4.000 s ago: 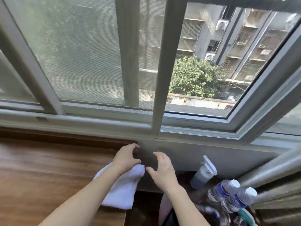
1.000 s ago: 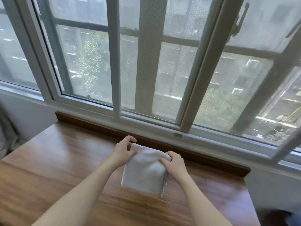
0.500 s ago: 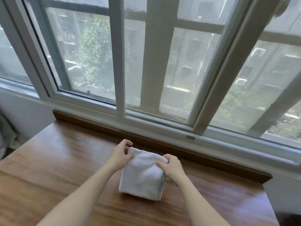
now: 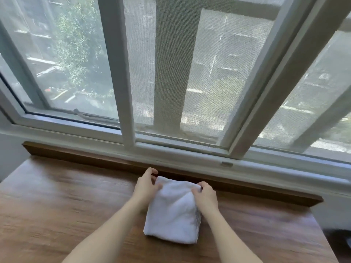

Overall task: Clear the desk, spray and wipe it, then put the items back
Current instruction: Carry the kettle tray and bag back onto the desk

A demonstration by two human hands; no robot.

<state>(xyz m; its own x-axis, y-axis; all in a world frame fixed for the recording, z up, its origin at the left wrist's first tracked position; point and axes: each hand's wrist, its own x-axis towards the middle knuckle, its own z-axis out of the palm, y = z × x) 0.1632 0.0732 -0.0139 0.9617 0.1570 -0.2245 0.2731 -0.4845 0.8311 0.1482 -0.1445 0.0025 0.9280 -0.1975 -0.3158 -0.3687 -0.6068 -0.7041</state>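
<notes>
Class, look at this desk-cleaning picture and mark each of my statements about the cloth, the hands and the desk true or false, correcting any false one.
1. The white cloth is folded and rests on the wooden desk. True.
2. Only the left hand touches the cloth. False: the right hand grips it too.
3. A spray bottle stands on the desk. False: none is in view.
4. The desk sits below a window. True.

Head camera looks forward and down, close over the desk (image 4: 57, 205), facing the window (image 4: 171, 73).
</notes>
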